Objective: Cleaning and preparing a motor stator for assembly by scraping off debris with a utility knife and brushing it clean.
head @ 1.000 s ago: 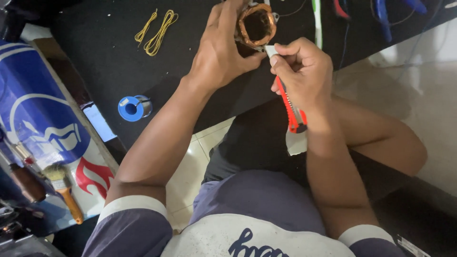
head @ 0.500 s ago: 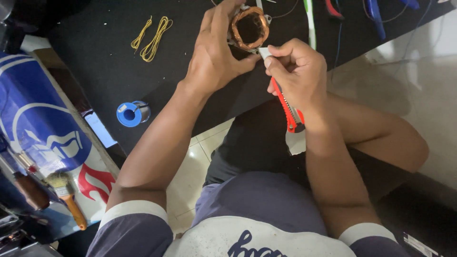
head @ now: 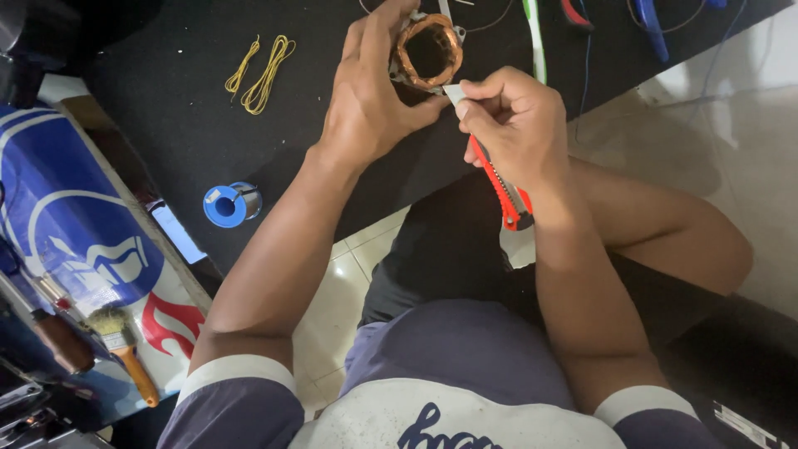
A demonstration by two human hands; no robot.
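I see my left hand (head: 366,108) wrapped around a copper coil (head: 428,51), a ring of wound wire on a small metal frame, held just above the far edge of the black tabletop (head: 166,133). The fingers of that hand are curled tight around the coil's left side, with the thumb pressing near its lower rim. My right hand (head: 519,125) is closed around a red utility knife (head: 499,179), fingers pinched close to the short blade, and the blade tip sits right at the near right edge of the coil, touching or nearly touching it; I cannot tell which.

My reading is that the step in hand is working the blade against the winding or its insulation at that edge. The next move, as I judge it, calls for a steady left grip and a short, shallow stroke, angled away from the left thumb, which lies close to the blade.

Further left on the tabletop lie two loops of yellow wire (head: 262,71), and nearer, a blue spool (head: 226,205). At the near left a paintbrush (head: 120,349) with a wooden handle rests on a blue printed sheet (head: 66,216).
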